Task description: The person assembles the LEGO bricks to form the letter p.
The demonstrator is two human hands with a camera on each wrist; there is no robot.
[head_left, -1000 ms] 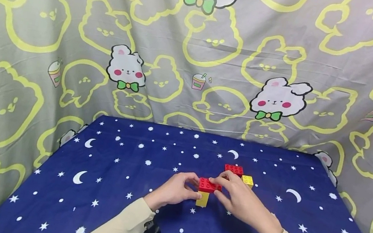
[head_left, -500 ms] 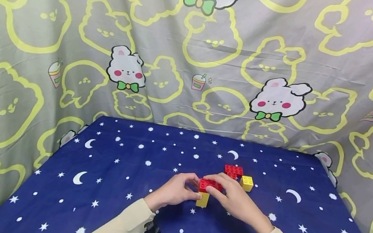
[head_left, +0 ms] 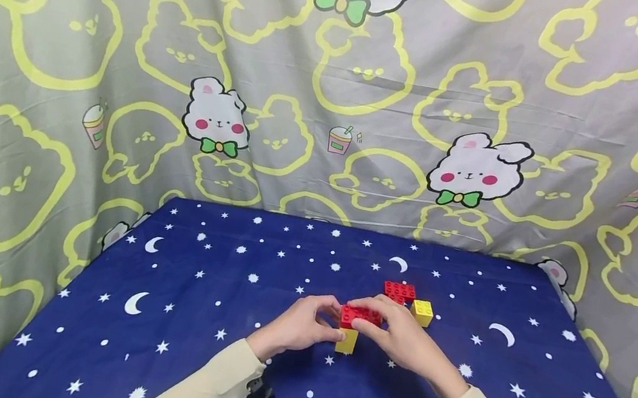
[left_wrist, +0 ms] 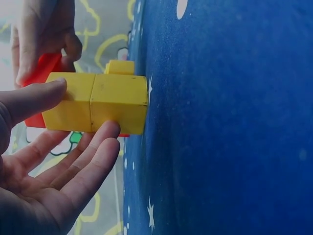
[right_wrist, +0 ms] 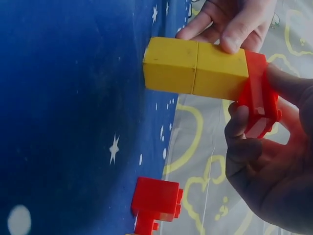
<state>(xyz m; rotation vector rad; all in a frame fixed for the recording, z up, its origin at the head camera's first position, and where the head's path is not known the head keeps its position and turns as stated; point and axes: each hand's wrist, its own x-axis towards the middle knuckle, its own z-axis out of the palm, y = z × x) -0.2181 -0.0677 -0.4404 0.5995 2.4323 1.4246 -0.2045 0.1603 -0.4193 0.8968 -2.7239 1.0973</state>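
Observation:
Two yellow toy building blocks stand stacked on the cloth, the lower block (right_wrist: 170,66) beneath the upper block (right_wrist: 220,73). A longer red brick (head_left: 351,316) lies across the top and overhangs to the right. My left hand (head_left: 299,326) holds the yellow stack from the left: its thumb (left_wrist: 41,98) lies on the upper block, its fingertips on the opposite side. From the right, my right hand (head_left: 402,338) grips the red brick by its overhanging end, with the thumb on the studded top and curled fingers at its underside. That hand hides part of the brick in the head view.
Behind the right hand lie a red brick (head_left: 400,289), a smaller red brick (head_left: 396,299) and a yellow block (head_left: 421,313). A dark blue cloth (head_left: 259,245) with stars and moons covers the table. A patterned curtain (head_left: 322,178) hangs along the back and sides.
Over the last second my right hand has shifted left, farther over the red brick, uncovering more of the small red brick and yellow block behind. The left hand stays in place.

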